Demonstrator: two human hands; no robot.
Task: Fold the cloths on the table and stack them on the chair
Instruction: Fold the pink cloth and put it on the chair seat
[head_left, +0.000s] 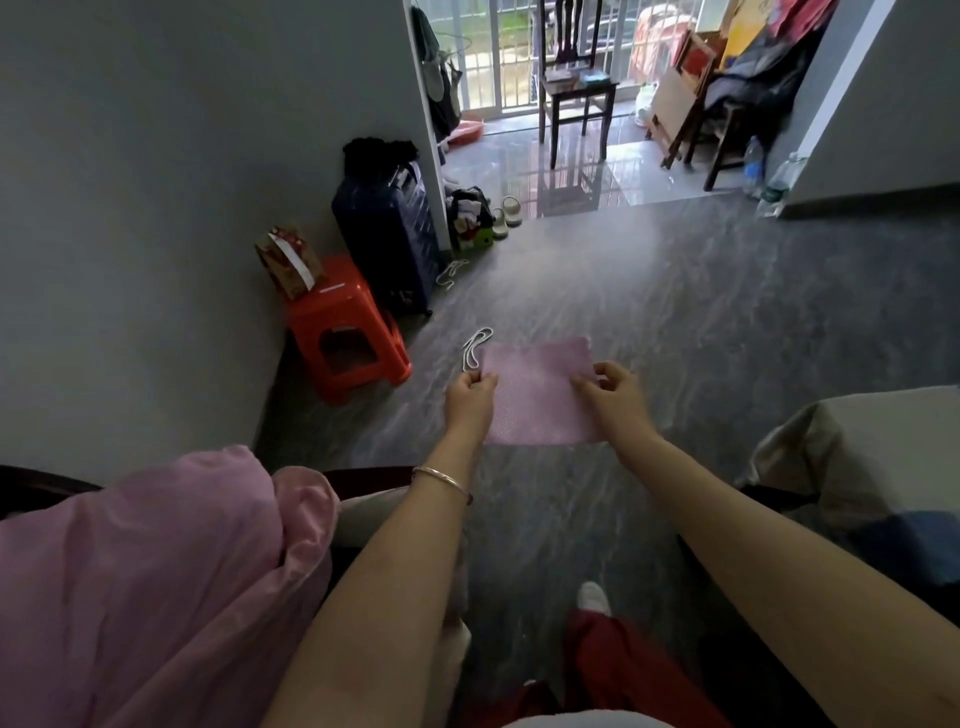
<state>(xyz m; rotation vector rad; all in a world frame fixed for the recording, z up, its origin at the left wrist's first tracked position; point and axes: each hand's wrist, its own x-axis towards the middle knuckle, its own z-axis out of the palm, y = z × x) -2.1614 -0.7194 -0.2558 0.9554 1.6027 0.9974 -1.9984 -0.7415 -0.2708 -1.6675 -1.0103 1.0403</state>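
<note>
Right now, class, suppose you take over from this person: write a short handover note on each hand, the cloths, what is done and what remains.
Left hand: pinches the left edge of the small pink cloth.
Right hand: pinches its right edge; the cloth is held spread out.
Large pink cloth: bunched at lower left, unfolded.
Chair: far across the room; what lies on its seat is unclear.
Done: cannot tell.
Left: fold both cloths, stack them on the chair.

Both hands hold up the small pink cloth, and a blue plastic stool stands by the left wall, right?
No: the head view shows the stool is red, not blue. The left hand and right hand do hold up the small pink cloth.
</note>
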